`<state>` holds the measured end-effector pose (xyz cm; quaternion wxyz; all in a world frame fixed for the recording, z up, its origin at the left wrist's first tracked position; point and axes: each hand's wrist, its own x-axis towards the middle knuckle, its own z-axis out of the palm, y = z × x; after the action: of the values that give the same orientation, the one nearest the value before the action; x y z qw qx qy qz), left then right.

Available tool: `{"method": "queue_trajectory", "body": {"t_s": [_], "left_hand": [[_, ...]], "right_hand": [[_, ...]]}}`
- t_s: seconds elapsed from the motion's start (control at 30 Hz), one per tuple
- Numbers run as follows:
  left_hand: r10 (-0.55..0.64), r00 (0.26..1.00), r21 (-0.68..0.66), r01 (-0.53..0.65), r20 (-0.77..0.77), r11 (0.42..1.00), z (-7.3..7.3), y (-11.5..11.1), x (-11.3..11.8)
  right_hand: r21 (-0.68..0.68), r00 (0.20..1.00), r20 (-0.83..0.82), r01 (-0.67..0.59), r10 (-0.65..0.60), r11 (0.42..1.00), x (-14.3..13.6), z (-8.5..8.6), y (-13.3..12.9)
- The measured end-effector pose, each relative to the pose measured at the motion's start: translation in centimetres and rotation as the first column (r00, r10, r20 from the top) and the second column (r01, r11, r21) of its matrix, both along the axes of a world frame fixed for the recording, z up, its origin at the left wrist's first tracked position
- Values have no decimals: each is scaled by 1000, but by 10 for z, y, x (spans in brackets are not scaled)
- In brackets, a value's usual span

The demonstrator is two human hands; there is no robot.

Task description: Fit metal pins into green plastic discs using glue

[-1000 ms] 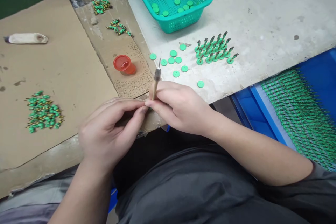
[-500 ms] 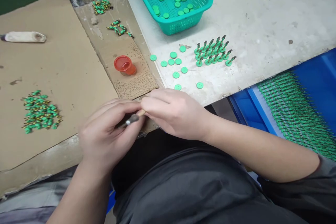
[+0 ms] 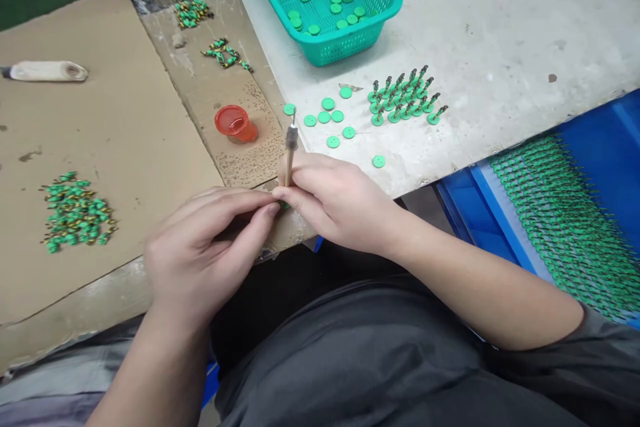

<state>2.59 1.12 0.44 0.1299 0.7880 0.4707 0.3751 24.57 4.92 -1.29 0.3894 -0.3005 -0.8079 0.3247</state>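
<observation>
My right hand (image 3: 340, 203) is closed on a thin tool (image 3: 290, 153), whose dark collar and needle-like tip point up and away from me. The fingertips of my left hand (image 3: 210, 233) are pinched and meet those of my right hand at the table's front edge. A small bit of green shows just under the joined fingertips; the rest of it is hidden. Beyond the hands stands a red cup (image 3: 235, 123) on speckled cardboard. Loose green discs (image 3: 333, 141) lie to its right, near discs with small dark-topped figures (image 3: 407, 99) standing on them.
A teal basket (image 3: 345, 47) of green discs stands at the back. Piles of small green and yellow pieces (image 3: 80, 213) lie on cardboard at left, with a white-handled tool (image 3: 47, 71) behind. Right of the table edge, a blue crate (image 3: 540, 213) holds rows of green pieces.
The tool has swung from pointing left, toward my left hand, to pointing up and away. The fingertips of both hands now meet slightly farther right. One loose disc is now hidden behind my right hand.
</observation>
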Motion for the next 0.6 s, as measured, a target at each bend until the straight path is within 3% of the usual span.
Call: {"method": "queue_trajectory", "body": {"t_s": [0.27, 0.4, 0.6], "left_hand": [[-13, 1000, -17, 13, 23, 1000, -2, 0, -1], [-8, 1000, -9, 9, 19, 1000, -4, 1, -2], [-22, 1000, 9, 22, 7, 1000, -6, 2, -5]], "right_hand": [[-11, 999, 36, 2, -1, 1000, -2, 0, 1], [59, 1000, 5, -13, 13, 998, -3, 1, 0], [57, 994, 111, 3, -9, 998, -5, 3, -5]]}}
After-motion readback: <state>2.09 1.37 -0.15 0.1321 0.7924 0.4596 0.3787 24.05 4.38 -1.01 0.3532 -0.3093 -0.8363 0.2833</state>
